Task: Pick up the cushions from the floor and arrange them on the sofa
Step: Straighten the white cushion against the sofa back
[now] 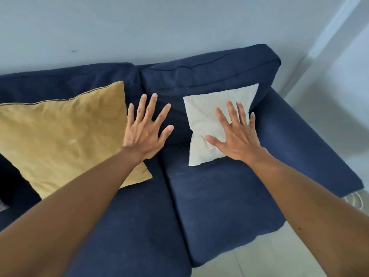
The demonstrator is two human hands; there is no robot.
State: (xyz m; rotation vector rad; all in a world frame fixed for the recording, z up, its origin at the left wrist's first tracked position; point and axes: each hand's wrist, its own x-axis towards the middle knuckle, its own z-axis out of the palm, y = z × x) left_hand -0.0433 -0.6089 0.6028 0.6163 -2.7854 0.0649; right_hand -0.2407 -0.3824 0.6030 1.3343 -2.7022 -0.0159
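Two bare forearms (85, 212) reach in from the bottom corners, nearest the camera, and stretch forward over the seat of a dark blue sofa (219, 196). The left hand (144, 129) is spread wide, palm down, all five fingers fanned apart and gripping nothing; whether the palm touches the upholstery below it cannot be told. Just to that hand's left, with its right edge passing under the wrist, a large mustard-yellow cushion (65, 136) leans against the sofa's backrest, its lower corner resting on the left seat pad. The right hand (237, 134) is likewise flat and fully open, fingers splayed, and it lies on the front of a smaller cream cushion (205, 120), pressing on it rather than clasping it; the fabric shows creases around the thumb. This cream cushion stands propped against the right back pad, its bottom edge on the right seat pad, reaching out to the left of and beyond the hand's fingertips. Between the two hands lies a bare strip of blue backrest. To the right of the right hand runs the sofa's armrest (311, 140), and beyond it a pale wall. A light tiled floor (269, 256) shows below the right forearm.
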